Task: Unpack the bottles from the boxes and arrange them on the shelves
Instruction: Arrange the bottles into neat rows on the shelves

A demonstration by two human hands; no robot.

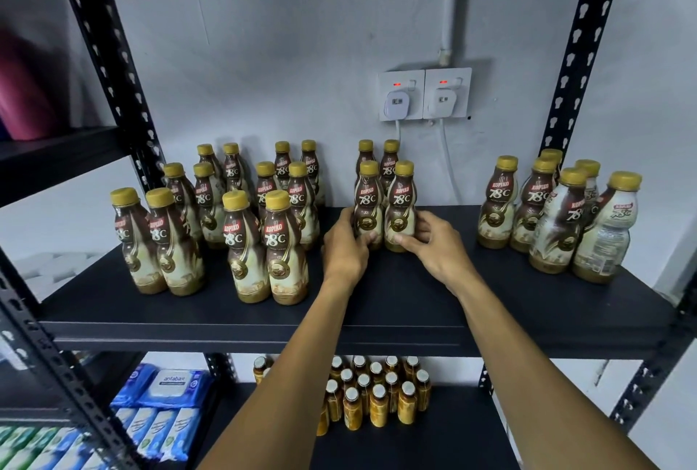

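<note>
Several brown-and-cream coffee bottles with gold caps stand upright on the black shelf [396, 303]. In the middle, two front bottles stand side by side. My left hand [345, 247] grips the base of the left bottle [367, 194]. My right hand [437, 247] grips the base of the right bottle [401, 201]. Both bottles rest on the shelf, with two more right behind them. A large group of bottles [241, 220] stands at the left and a smaller group [558, 213] at the right.
Black perforated uprights [577, 54] frame the shelf. Two wall sockets with plugs [424, 94] and hanging cables sit behind the bottles. On the shelf below stand several small amber bottles [377, 394]. Wet-wipe packs [166, 390] lie at lower left.
</note>
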